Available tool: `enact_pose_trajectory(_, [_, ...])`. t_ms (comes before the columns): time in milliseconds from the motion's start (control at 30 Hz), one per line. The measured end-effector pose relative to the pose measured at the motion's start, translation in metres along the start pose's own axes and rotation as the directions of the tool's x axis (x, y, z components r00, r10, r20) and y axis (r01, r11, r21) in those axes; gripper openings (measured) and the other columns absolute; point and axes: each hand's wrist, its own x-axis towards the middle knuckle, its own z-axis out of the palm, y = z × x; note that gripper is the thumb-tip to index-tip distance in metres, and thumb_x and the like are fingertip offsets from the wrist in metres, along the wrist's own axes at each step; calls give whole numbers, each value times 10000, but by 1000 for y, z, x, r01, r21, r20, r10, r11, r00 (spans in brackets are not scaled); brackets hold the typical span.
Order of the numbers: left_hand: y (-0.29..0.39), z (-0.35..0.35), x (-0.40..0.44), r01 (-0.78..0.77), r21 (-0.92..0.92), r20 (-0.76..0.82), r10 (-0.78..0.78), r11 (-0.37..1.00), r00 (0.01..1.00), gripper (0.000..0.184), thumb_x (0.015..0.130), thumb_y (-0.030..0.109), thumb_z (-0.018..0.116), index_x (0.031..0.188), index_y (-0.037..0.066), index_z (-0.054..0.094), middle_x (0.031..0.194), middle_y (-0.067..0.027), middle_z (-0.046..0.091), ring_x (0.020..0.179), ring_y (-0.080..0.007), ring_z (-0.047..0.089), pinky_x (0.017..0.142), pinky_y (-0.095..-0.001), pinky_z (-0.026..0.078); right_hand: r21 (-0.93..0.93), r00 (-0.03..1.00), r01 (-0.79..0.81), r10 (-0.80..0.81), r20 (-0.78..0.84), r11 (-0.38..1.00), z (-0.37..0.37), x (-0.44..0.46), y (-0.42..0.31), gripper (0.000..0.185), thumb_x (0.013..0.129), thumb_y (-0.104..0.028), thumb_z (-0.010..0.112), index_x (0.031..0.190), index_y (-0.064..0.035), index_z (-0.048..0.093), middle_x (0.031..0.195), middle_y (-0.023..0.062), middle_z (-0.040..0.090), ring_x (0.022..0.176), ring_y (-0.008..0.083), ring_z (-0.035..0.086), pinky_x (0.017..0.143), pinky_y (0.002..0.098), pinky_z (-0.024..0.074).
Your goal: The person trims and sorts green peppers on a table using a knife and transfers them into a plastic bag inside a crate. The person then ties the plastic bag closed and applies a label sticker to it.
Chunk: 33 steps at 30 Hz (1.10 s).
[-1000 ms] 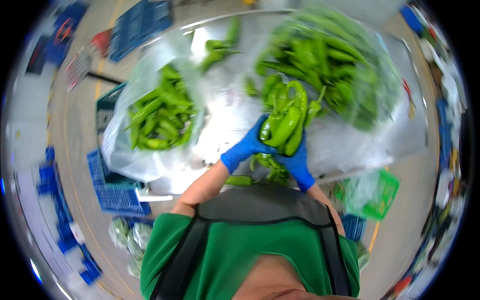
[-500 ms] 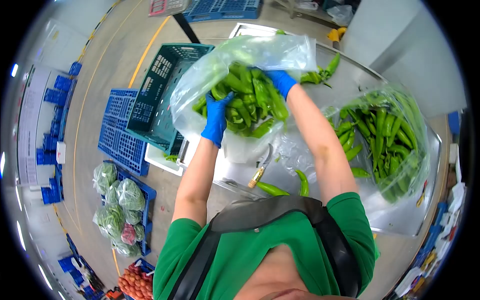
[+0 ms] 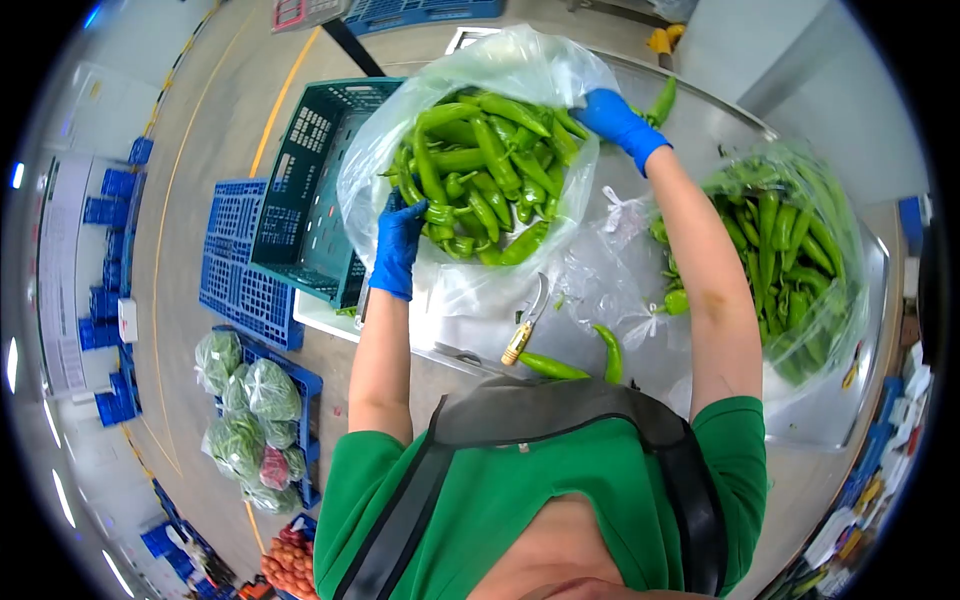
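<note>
A see-through plastic bag (image 3: 365, 165) lies wide-mouthed on the metal table, filled with long green peppers (image 3: 490, 165). My left hand (image 3: 398, 245), in a blue glove, is closed on the bag's near left side, its fingertips against the peppers. At the right rim of the bag, my right hand (image 3: 612, 118), also gloved in blue, pinches the plastic; some of its fingers are hidden. Below the bag lies a curved knife (image 3: 526, 325) with a light brown handle, close to two loose peppers (image 3: 610, 352).
A second plastic bag of green peppers (image 3: 790, 250) stands on the metal table (image 3: 820, 415) at right. Crumpled plastic (image 3: 600, 270) lies between the bags. A dark green crate (image 3: 285, 225) is at left, by a blue pallet (image 3: 240, 255). Bagged greens (image 3: 270, 390) sit lower left.
My right hand has come out from the peppers to the bag's right rim. My left hand has moved slightly left and down. The bag's mouth is spread wider and more peppers show.
</note>
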Motion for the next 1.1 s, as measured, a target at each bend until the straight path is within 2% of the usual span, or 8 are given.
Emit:
enact_pose_trajectory(133, [6, 11, 3, -225, 553, -120, 344, 802, 931, 383, 714, 9, 654, 1087, -17, 568, 1017, -83, 608, 869, -160, 562, 762, -263, 441, 330, 955, 57, 45, -293, 942, -42, -46, 19, 474, 767, -198, 615, 1175, 21, 513, 1122, 197, 573, 1093, 279, 531, 915, 357, 423])
enact_pose_trajectory(267, [16, -22, 48, -40, 930, -76, 298, 366, 952, 466, 854, 274, 595, 1179, -46, 503, 1005, -195, 612, 832, -246, 589, 740, -342, 458, 392, 948, -229, 114, 296, 891, -99, -126, 27, 317, 764, -117, 599, 1065, -19, 612, 1011, 76, 636, 838, 145, 598, 710, 279, 500])
enact_pose_trajectory(467, [25, 68, -16, -272, 935, 356, 592, -230, 723, 575, 851, 323, 586, 1262, -36, 406, 1225, -249, 461, 1076, -384, 476, 916, -425, 370, -529, 977, 21, 95, 190, 848, 16, -311, 127, 709, 673, -161, 632, 1332, -149, 373, 1296, 132, 442, 1132, 309, 479, 911, 424, 405])
enact_pose_trajectory(567, [7, 119, -85, -456, 879, 327, 518, 141, 791, 401, 862, 148, 566, 1213, -19, 470, 1191, -159, 514, 1047, -304, 512, 908, -364, 391, -594, 997, 55, -16, 70, 803, 33, -321, 118, 746, 681, -144, 620, 1362, -169, 318, 1388, 120, 319, 1260, 330, 323, 976, 476, 332])
enact_pose_trajectory(633, [-54, 115, -117, -387, 857, 426, -44, 340, 904, 367, 765, -46, 556, 1125, 25, 552, 1098, -70, 587, 914, -133, 552, 793, -262, 441, -548, 987, 45, 46, 151, 835, 31, -317, 126, 769, 670, -135, 632, 1367, -172, 309, 1390, 126, 312, 1285, 340, 271, 997, 501, 295])
enact_pose_trajectory(800, [-195, 174, -167, -984, 141, 925, -368, 110, 92, 387, 691, 129, 621, 1076, 116, 589, 1056, -117, 564, 980, -290, 537, 861, -399, 412, -304, 983, -120, 155, 95, 945, 22, -350, 105, 818, 621, -113, 649, 1364, -175, 313, 1374, 137, 329, 1269, 354, 292, 1029, 465, 269])
enact_pose_trajectory(900, [-218, 164, -151, -891, 376, 804, -567, 255, 177, 348, 700, 112, 611, 1043, 84, 564, 1006, -121, 570, 971, -311, 548, 865, -410, 406, -59, 946, -260, 242, -217, 964, 38, -405, 125, 826, 586, -88, 642, 1350, -183, 341, 1361, 144, 345, 1245, 364, 322, 1030, 435, 279])
enact_pose_trajectory(1100, [-231, 199, -68, 36, 735, 258, -327, 677, 909, 344, 724, 105, 646, 1016, -27, 522, 891, -118, 605, 791, -199, 589, 672, -311, 459, -35, 904, -400, 388, -181, 916, 51, -458, 132, 551, 587, -42, 588, 1136, -68, 555, 1254, 129, 474, 1153, 346, 428, 981, 454, 329])
